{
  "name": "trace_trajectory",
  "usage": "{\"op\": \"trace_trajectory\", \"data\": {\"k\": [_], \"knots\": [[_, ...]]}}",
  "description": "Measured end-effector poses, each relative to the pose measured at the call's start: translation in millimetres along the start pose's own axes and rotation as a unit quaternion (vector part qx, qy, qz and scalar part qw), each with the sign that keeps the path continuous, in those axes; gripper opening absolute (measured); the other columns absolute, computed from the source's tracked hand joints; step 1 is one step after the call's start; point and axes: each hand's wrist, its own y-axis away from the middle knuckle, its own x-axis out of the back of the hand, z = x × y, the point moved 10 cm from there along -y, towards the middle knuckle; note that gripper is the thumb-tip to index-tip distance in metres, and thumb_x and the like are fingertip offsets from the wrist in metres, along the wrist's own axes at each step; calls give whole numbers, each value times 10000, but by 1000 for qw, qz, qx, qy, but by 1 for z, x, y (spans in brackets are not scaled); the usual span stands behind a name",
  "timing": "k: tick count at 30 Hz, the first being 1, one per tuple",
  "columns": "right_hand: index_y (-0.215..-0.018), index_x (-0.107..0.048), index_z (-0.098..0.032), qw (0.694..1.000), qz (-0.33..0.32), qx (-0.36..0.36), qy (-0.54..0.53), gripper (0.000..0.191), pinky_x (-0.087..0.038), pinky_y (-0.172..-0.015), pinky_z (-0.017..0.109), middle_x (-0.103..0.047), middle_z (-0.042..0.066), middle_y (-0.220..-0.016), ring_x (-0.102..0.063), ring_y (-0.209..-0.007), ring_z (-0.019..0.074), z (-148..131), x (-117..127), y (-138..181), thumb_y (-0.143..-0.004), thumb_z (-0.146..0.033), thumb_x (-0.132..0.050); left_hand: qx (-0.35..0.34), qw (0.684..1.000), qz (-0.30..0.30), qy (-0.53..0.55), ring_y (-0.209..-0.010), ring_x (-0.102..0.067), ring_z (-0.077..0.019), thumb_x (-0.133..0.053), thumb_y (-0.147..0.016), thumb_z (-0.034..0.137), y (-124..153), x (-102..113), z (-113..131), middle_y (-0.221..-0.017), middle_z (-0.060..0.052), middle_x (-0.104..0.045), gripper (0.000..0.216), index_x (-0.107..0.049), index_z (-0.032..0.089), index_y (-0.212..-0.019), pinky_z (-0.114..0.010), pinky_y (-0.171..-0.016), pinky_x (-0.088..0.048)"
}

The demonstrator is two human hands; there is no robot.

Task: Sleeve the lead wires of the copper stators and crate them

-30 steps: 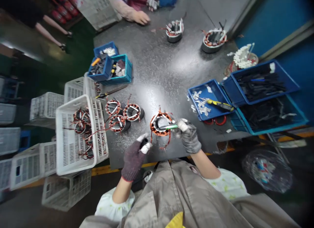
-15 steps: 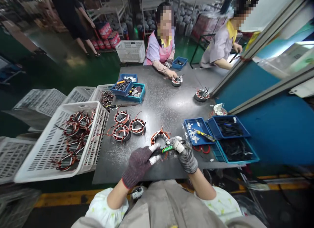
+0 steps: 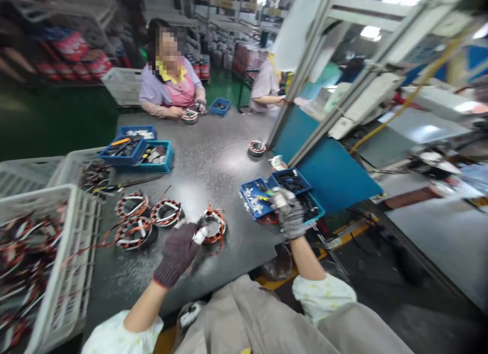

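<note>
Head view: copper-wound steel stator ring near desk's front edge. Left hand curled loosely beside it, pinching something small and white (unclear what). Right hand closed on green marker. Stator looks heavy and rigid; grip the core, not the fragile leads.

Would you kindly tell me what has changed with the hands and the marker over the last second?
The right hand carried the green marker away from the stator, right, over the blue tray. The left hand let go of it and stayed by the stator. The other stators stayed put.
</note>
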Motion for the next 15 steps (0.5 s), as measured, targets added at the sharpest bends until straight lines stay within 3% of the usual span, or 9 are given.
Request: {"op": "trace_trajectory", "data": {"k": [2,5,9,12,15], "knots": [[-1221,-707,-122,1000,-20,-10,10,442,-554,-975,443,-718,168,-1167,-688,-1059,274,34,5,-42,-934,-400,-518,-3,993,-1,-121,-1028,-672,-321,-478,-947,400,-1,4,-20,-1098,-167,-735,396,-717,157,-1148,-406,-921,-500],[-1316,-673,-101,994,-40,-42,92,518,-443,-1053,593,-645,254,-1286,-603,-1207,394,86,-4,-89,-882,-370,-590,20,985,-37,-166,-1118,-651,-307,-465,-979,358,4,-4,-37,-1182,-137,-722,408,-666,177,-1285,-422,-996,-470],[-1358,-666,-130,976,-104,-55,185,556,-419,-1048,604,-630,263,-1312,-579,-1224,438,131,-24,-99,-865,-384,-636,7,978,-98,-184,-1201,-602,-315,-519,-986,365,1,-44,-23,-1205,-108,-716,367,-674,214,-1282,-460,-1096,-404],[-1366,-652,-149,976,-39,-21,212,590,-417,-1071,569,-596,220,-1389,-561,-1247,420,128,-17,-87,-873,-470,-612,-6,969,-149,-196,-1182,-608,-319,-576,-969,437,-6,-90,-16,-1222,-120,-705,406,-664,201,-1286,-449,-1071,-413],[-1262,-691,-139,981,63,73,170,530,-436,-1080,526,-634,188,-1341,-586,-1217,376,91,-13,-59,-911,-501,-527,20,959,-186,-214,-1127,-628,-358,-656,-903,558,-10,-135,-26,-1131,-180,-711,508,-697,134,-1179,-452,-986,-459]]}}
